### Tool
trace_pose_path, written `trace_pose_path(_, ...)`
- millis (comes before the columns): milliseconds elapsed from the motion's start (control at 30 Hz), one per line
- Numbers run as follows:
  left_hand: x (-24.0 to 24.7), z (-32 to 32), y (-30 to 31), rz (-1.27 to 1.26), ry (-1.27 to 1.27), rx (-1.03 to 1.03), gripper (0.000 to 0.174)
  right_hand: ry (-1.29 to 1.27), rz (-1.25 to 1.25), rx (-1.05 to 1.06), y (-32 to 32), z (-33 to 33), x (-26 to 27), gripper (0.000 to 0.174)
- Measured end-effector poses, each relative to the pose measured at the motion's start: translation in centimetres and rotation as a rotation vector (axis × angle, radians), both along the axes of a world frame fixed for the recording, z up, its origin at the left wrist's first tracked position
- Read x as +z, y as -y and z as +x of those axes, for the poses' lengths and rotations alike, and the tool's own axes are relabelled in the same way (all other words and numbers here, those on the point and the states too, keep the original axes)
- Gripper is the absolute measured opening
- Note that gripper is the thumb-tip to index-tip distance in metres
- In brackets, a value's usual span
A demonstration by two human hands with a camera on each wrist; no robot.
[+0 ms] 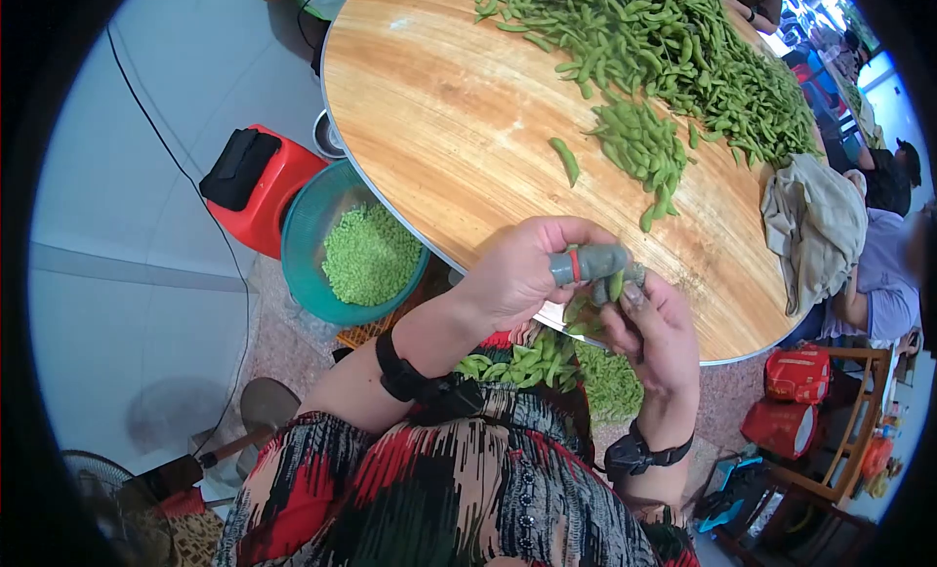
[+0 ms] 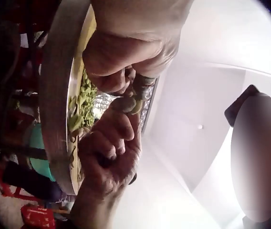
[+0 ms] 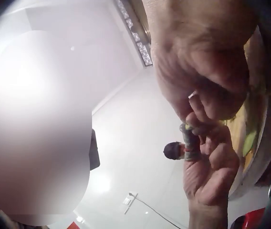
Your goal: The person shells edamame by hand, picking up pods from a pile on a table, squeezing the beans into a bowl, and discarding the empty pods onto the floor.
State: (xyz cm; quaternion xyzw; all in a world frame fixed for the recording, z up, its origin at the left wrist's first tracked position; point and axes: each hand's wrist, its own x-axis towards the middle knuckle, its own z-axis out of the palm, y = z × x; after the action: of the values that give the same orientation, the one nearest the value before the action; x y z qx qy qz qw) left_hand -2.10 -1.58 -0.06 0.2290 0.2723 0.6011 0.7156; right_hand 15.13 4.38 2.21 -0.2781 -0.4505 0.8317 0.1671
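In the head view, my left hand (image 1: 512,274) and my right hand (image 1: 664,338) meet over the table's near edge. A green soybean pod (image 1: 616,287) is pinched between their fingertips. A grey cover (image 1: 590,263) with a red band wraps the left thumb. My right thumb and fingers grip the pod from the other side. Just below the fingertips, more pods (image 1: 583,315) show. In the left wrist view, the two hands' fingertips press together, with only a bit of green pod (image 2: 137,107) visible. The right wrist view shows the same meeting of the thumbs, the pod mostly hidden.
A big heap of soybean pods (image 1: 673,50) covers the far side of the round wooden table (image 1: 439,108). A smaller pile (image 1: 639,142) lies nearer. Shelled beans (image 1: 371,255) fill part of a teal basin (image 1: 303,264) beside a red stool (image 1: 283,191). A cloth (image 1: 815,211) hangs at the right edge.
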Motion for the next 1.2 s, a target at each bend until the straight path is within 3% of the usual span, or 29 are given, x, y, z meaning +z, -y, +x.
trace_pose_path(100,0.4,0.5,0.0,0.052,-0.014,0.102,0.011,0.067,0.205,-0.067,1.3,-0.3,1.2,0.028)
trace_pose_path(300,0.6,0.9,0.1,0.042,-0.209,0.213,0.009,0.032,0.136,-0.080,1.5,0.3,0.7,0.027)
trace_pose_path(467,0.7,1.6,0.0,0.084,-0.548,0.312,0.008,0.016,0.128,-0.093,1.5,0.5,0.2,0.020)
trace_pose_path(567,0.7,1.7,0.0,0.094,-0.572,0.258,0.008,0.036,0.133,-0.111,1.5,0.4,-0.1,0.017)
trace_pose_path(600,0.8,1.6,0.1,0.094,-0.570,0.259,0.008,0.032,0.125,-0.117,1.5,0.4,-0.1,0.016)
trace_pose_path(667,1.2,1.1,0.2,0.063,-0.195,0.043,0.010,0.003,0.051,-0.097,1.5,0.3,0.1,0.016)
trace_pose_path(767,0.7,0.6,0.0,0.043,-0.093,-0.042,0.013,-0.023,-0.074,-0.079,1.6,0.2,0.6,0.016)
trace_pose_path(833,0.8,0.7,0.0,-0.006,-0.160,-0.013,0.011,-0.018,-0.121,-0.079,1.4,0.0,0.4,0.015)
trace_pose_path(900,1.1,1.1,-0.1,-0.052,-0.227,0.016,0.010,0.083,0.153,-0.115,1.0,-0.3,-0.6,0.015)
trace_pose_path(933,1.4,1.4,0.0,0.027,-0.420,0.104,0.010,0.087,0.155,-0.111,0.9,-0.5,-0.9,0.015)
trace_pose_path(967,1.5,1.6,0.0,0.107,-0.613,0.194,0.011,0.145,0.381,-0.153,0.8,-0.9,-1.2,0.014)
trace_pose_path(1000,1.4,1.5,-0.1,0.107,-0.610,0.200,0.011,0.201,0.608,-0.194,0.7,-1.2,-1.4,0.014)
trace_pose_path(1100,1.2,1.1,-0.3,0.033,-0.663,0.277,0.014,0.197,0.395,-0.250,0.3,-2.1,-1.9,0.013)
trace_pose_path(1133,1.1,0.9,-0.3,0.058,-0.666,0.316,0.015,0.201,0.396,-0.245,-0.1,-2.2,-1.6,0.013)
trace_pose_path(1200,0.8,0.4,-0.3,0.081,-0.667,0.357,0.016,0.174,0.162,-0.162,-1.0,-2.5,-0.6,0.013)
